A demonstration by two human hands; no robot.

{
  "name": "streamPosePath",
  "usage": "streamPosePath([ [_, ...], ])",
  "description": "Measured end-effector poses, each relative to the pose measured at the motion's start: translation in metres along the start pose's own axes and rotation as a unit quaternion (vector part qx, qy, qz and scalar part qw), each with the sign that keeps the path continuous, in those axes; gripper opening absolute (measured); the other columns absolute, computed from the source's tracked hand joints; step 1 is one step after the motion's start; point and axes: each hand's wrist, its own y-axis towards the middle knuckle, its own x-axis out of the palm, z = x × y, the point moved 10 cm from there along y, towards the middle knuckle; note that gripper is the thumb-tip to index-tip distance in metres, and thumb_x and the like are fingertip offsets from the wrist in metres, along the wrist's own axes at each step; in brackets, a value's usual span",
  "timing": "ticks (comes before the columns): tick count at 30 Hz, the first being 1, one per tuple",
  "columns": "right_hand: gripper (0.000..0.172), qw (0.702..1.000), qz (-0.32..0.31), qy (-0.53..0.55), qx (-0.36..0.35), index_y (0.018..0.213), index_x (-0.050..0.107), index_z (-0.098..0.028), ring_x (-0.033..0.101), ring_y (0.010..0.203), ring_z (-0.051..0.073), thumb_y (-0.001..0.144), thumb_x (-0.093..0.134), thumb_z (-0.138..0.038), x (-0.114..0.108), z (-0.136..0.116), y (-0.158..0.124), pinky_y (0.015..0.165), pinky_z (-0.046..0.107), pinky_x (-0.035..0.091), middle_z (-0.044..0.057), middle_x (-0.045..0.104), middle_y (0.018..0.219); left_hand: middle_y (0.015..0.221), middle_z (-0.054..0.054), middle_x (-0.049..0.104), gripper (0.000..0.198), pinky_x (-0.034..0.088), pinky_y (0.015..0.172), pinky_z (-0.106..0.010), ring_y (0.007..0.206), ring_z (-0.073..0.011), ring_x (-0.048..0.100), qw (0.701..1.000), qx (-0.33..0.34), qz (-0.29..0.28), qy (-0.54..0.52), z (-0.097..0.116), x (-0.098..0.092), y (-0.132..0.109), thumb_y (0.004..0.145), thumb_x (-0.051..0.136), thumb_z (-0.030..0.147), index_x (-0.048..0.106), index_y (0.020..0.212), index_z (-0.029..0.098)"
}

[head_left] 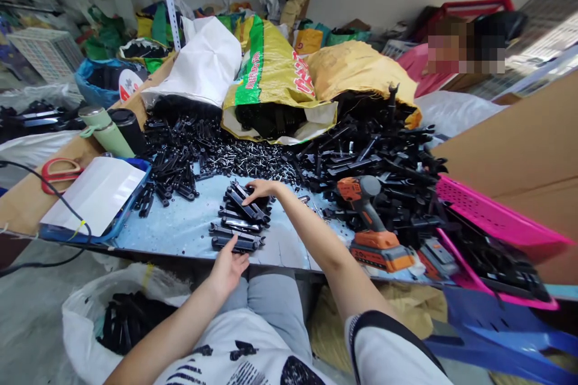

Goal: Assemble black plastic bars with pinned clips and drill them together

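A small stack of long black plastic parts [239, 216] lies on the light blue table top [180, 222] in front of me. My left hand [229, 266] is at the near end of the stack, fingers spread and touching the lowest pieces. My right hand [262, 189] rests flat on the far end of the stack, fingers extended over the top pieces. Neither hand grips a piece.
An orange cordless drill [372, 222] stands to the right. Heaps of black parts [374, 150] and open sacks [275, 84] fill the back. A pink basket [497, 234], a blue tray with white sheet [97, 195], red scissors [58, 169] and two flasks [111, 129] surround. Another person sits far right.
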Motion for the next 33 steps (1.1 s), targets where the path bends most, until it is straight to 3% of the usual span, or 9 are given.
streamPosePath([
  [6, 0.092, 0.999, 0.041, 0.035, 0.006, 0.125, 0.05, -0.016, 0.052, 0.113, 0.029, 0.052, 0.071, -0.069, 0.009, 0.014, -0.013, 0.095, 0.039, 0.042, 0.012, 0.056, 0.125, 0.089, -0.011, 0.067, 0.035, 0.053, 0.075, -0.028, 0.078, -0.0176, 0.067, 0.997, 0.058, -0.048, 0.025, 0.008, 0.011, 0.003, 0.077, 0.069, 0.038, 0.062, 0.097, 0.011],
  [10, 0.08, 0.989, -0.009, 0.135, -0.062, 0.126, 0.052, -0.019, 0.045, 0.124, 0.028, 0.063, 0.065, -0.067, 0.048, -0.011, -0.023, 0.104, 0.036, 0.035, 0.008, 0.049, 0.135, 0.099, -0.011, 0.068, 0.037, 0.056, 0.072, -0.032, 0.08, -0.0187, 0.068, 0.989, 0.148, -0.025, -0.006, 0.031, 0.017, 0.003, 0.074, 0.073, 0.034, 0.062, 0.102, 0.013],
  [13, 0.082, 0.976, -0.008, 0.195, -0.097, 0.13, 0.049, -0.02, 0.042, 0.127, 0.027, 0.063, 0.066, -0.065, 0.065, -0.033, -0.033, 0.106, 0.034, 0.033, 0.006, 0.046, 0.139, 0.103, -0.01, 0.068, 0.045, 0.056, 0.071, -0.031, 0.082, -0.0192, 0.068, 0.985, 0.171, -0.018, -0.015, 0.037, 0.022, 0.005, 0.07, 0.076, 0.032, 0.06, 0.108, 0.015],
  [19, 0.078, 0.974, 0.046, 0.221, -0.007, 0.128, 0.049, -0.018, 0.047, 0.121, 0.027, 0.069, 0.06, -0.067, 0.072, -0.047, -0.058, 0.1, 0.033, 0.04, 0.01, 0.049, 0.136, 0.101, -0.012, 0.069, 0.046, 0.056, 0.066, -0.029, 0.081, -0.0201, 0.068, 0.981, 0.179, -0.001, -0.069, 0.035, 0.018, 0.002, 0.07, 0.076, 0.03, 0.06, 0.11, 0.013],
  [22, 0.071, 0.978, 0.058, 0.195, -0.033, 0.124, 0.05, -0.02, 0.056, 0.109, 0.023, 0.071, 0.059, -0.065, 0.081, -0.072, -0.071, 0.092, 0.031, 0.045, 0.007, 0.059, 0.122, 0.098, -0.01, 0.07, 0.049, 0.056, 0.067, -0.029, 0.079, -0.0196, 0.068, 0.977, 0.189, -0.022, -0.101, 0.03, -0.001, -0.016, 0.068, 0.078, 0.03, 0.06, 0.111, 0.014],
  [24, 0.066, 0.982, 0.052, 0.158, -0.095, 0.121, 0.052, -0.02, 0.058, 0.101, 0.021, 0.071, 0.062, -0.062, 0.097, -0.105, -0.074, 0.089, 0.031, 0.046, 0.004, 0.063, 0.112, 0.098, -0.007, 0.07, 0.05, 0.056, 0.071, -0.029, 0.081, -0.0189, 0.068, 0.966, 0.217, -0.035, -0.139, 0.03, -0.03, -0.035, 0.066, 0.079, 0.031, 0.06, 0.11, 0.016],
  [26, 0.064, 0.981, 0.031, 0.124, -0.148, 0.117, 0.055, -0.02, 0.059, 0.096, 0.02, 0.069, 0.066, -0.06, 0.128, -0.147, -0.068, 0.087, 0.031, 0.046, 0.004, 0.064, 0.106, 0.099, -0.006, 0.07, 0.05, 0.055, 0.076, -0.03, 0.085, -0.0192, 0.067, 0.953, 0.244, -0.025, -0.178, 0.031, -0.077, -0.053, 0.066, 0.078, 0.033, 0.06, 0.109, 0.018],
  [30, 0.066, 0.981, -0.05, 0.086, -0.165, 0.113, 0.059, -0.019, 0.06, 0.095, 0.022, 0.064, 0.068, -0.063, 0.236, -0.233, -0.042, 0.087, 0.033, 0.047, 0.007, 0.064, 0.106, 0.099, -0.005, 0.07, 0.041, 0.054, 0.082, -0.033, 0.092, -0.021, 0.066, 0.94, 0.261, 0.059, -0.213, 0.026, -0.211, -0.076, 0.072, 0.072, 0.034, 0.061, 0.107, 0.017],
  [33, 0.073, 0.979, -0.132, 0.067, -0.14, 0.117, 0.058, -0.018, 0.059, 0.102, 0.024, 0.062, 0.07, -0.063, 0.325, -0.275, -0.029, 0.09, 0.034, 0.046, 0.009, 0.063, 0.11, 0.092, -0.009, 0.071, 0.035, 0.054, 0.08, -0.037, 0.089, -0.0237, 0.067, 0.949, 0.204, 0.172, -0.169, 0.009, -0.313, -0.08, 0.077, 0.064, 0.038, 0.063, 0.102, 0.013],
])
